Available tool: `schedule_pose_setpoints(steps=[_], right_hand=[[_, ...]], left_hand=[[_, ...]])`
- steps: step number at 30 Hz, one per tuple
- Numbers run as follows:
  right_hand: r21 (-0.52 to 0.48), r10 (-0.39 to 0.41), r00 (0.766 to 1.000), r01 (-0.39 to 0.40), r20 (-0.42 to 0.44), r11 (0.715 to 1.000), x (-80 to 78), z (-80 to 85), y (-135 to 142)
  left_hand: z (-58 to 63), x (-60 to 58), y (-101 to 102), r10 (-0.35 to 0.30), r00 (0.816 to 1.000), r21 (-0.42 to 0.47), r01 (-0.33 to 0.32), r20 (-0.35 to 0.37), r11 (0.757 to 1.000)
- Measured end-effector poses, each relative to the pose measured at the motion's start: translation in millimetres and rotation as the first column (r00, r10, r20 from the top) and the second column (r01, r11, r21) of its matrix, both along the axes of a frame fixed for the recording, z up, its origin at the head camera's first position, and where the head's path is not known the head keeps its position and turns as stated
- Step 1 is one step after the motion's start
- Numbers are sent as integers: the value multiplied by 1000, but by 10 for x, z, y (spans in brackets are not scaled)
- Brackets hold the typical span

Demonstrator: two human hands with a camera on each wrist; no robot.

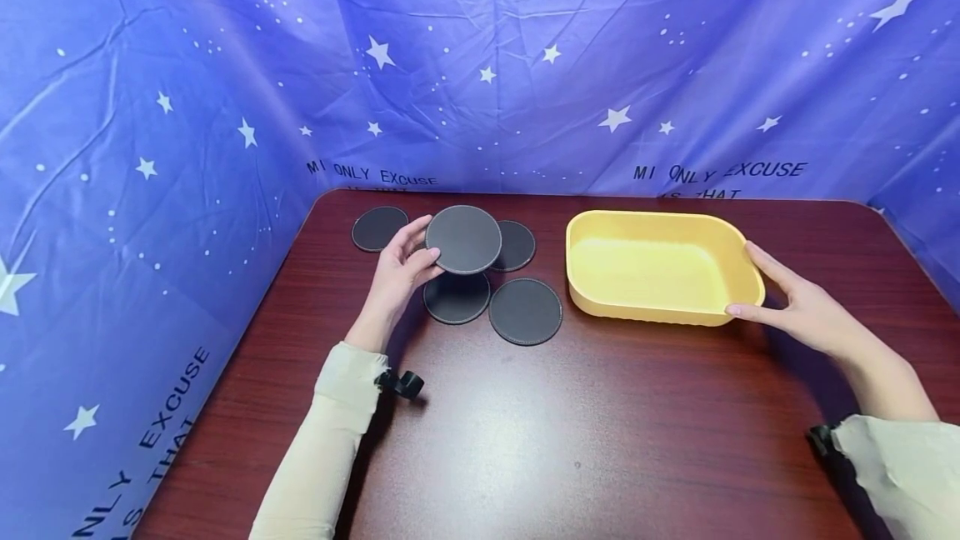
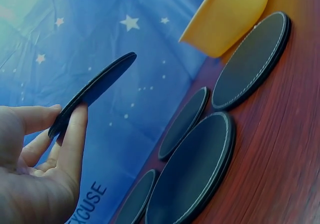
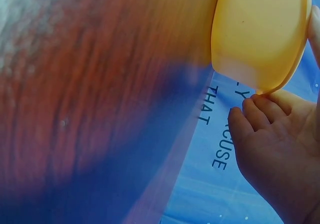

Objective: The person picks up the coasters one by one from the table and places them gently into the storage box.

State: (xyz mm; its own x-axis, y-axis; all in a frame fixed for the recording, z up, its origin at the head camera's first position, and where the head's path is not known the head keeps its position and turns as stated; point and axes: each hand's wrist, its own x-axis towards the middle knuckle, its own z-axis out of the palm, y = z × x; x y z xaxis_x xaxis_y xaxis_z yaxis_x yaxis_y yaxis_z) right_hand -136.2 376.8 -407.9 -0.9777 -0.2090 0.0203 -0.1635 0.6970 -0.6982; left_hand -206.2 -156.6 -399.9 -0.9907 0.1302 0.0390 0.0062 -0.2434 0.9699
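My left hand pinches one round black coaster by its left edge, with the thumb near its front side and the fingers behind. In the left wrist view that coaster is tilted and raised off the table. Below and around it, several more coasters lie flat: a near one, one partly under the held one, one behind and one at the far left. My right hand holds the right end of a yellow rectangular container, thumb at the front corner, fingers farther back.
The dark red wooden table has a glossy bright patch near its middle. A blue star-patterned cloth hangs behind the table and along its left side. Straps with black fittings sit at the sleeves.
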Motion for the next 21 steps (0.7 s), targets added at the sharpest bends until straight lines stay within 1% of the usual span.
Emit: schedule_pose_setpoints(steps=[7, 21], right_hand=[[-7, 2, 1000, -2, -5, 1000, 5, -2, -4], [-5, -2, 1000, 2, 2, 1000, 8, -2, 1]], left_hand=[[-22, -24, 149, -24, 1000, 20, 24, 3, 1000], [-24, -20, 405, -81, 997, 50, 80, -2, 996]])
